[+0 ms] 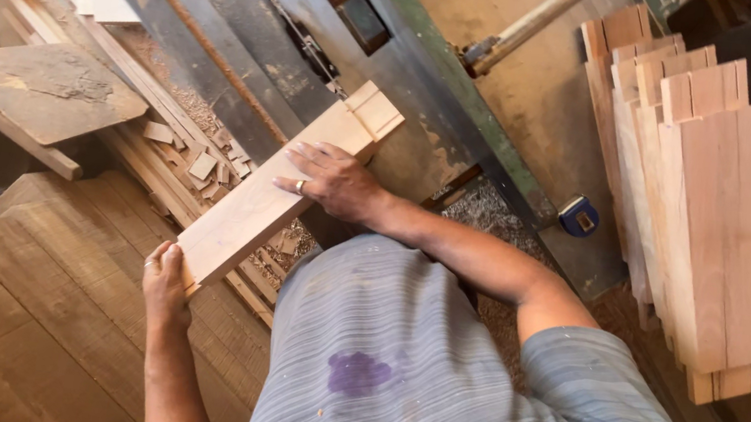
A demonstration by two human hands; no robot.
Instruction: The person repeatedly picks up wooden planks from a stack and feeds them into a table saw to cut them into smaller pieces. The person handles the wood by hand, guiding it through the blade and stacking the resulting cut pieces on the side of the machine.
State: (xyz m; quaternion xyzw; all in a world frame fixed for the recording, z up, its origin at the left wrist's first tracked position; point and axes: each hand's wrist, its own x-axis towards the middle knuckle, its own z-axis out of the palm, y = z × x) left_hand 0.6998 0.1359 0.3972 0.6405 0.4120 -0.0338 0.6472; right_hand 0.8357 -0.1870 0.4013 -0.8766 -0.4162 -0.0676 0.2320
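The right hand (333, 180) lies flat with fingers (306, 157) spread on the pale board (288, 186), pressing it onto the grey metal saw surface (429, 84). At seven o'clock, the left hand (165, 279) has fingers curled around the board's near end, likely steadying and feeding it. The board's far end, notched, sits beside the blade slot (306, 40). At three o'clock stands a stack of cut boards (700, 213).

The person's torso hides the near edge of the saw table (467, 89) and the floor beneath. The left hand (164, 282) covers the board's (251, 210) near end. The stack of boards (692, 202) hides whatever carries it (its top is cut off). The small blue object (578, 216) is too small to identify.
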